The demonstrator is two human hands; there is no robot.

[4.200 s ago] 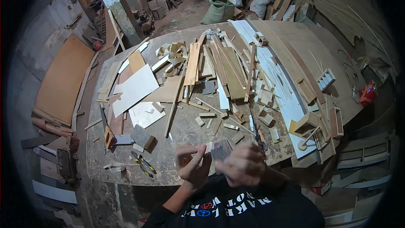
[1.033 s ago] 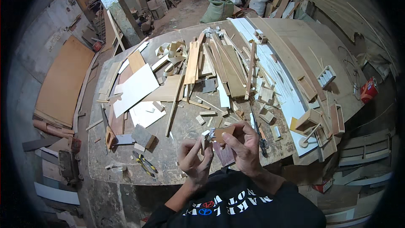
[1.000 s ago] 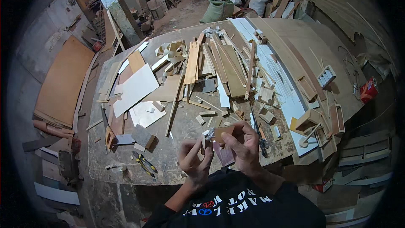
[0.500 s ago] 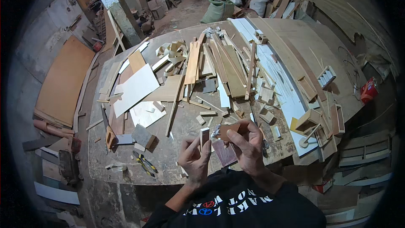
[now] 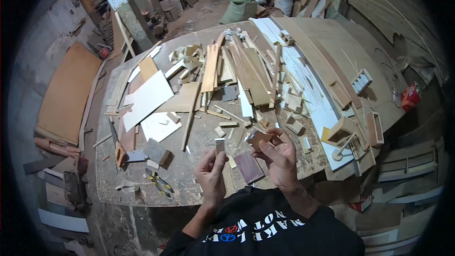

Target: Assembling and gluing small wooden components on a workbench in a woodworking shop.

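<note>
My left hand point(image 5: 211, 175) is closed around a small wooden block point(image 5: 220, 146), held upright with its pale end on top. In my right hand point(image 5: 281, 162), thumb and fingers pinch a flat brown piece point(image 5: 259, 140) with a ragged whitish edge towards the block; its material cannot be made out. The two pieces are apart. Between my wrists, a dull purple rectangular sheet point(image 5: 249, 168) lies on the workbench point(image 5: 189, 180). Small wood offcuts point(image 5: 228, 124) lie just beyond my hands.
Left on the bench are a handsaw point(image 5: 119, 154), yellow-black pliers point(image 5: 159, 183), a grey block point(image 5: 156, 151) and white panels point(image 5: 149, 99). Wood strips point(image 5: 241, 68) pile up in the middle. Small wooden boxes point(image 5: 343, 129) stand at the right, near a long white board point(image 5: 308, 90).
Both hands have drawn slightly apart. The block has moved away from the brown piece, and the brown piece is tilted differently. The purple sheet shows more fully, and the view has shifted slightly.
</note>
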